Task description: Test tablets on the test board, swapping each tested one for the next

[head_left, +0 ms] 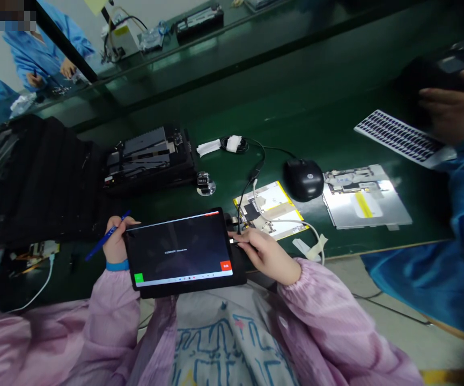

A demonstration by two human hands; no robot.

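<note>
A black tablet [179,249] with a lit dark screen is tilted toward me at the bench's front edge. A green box shows at its lower left and a red one at its lower right. My left hand [116,244] grips its left edge, with a blue pen [107,236] between the fingers. At the right edge, my right hand [262,252] pinches a cable plug [233,241] against the tablet's side. Whether the plug is fully seated I cannot tell. Just beyond that hand lies an opened panel with yellow edging [286,195], crossed by a pale cable [286,221].
A black HP mouse [304,179] and a silver panel [368,198] lie to the right. Behind the tablet are a stack of device parts [147,155] and a coiled cable [235,143]. At right, a co-worker's hand [457,102] is near a keyboard-patterned sheet [396,136].
</note>
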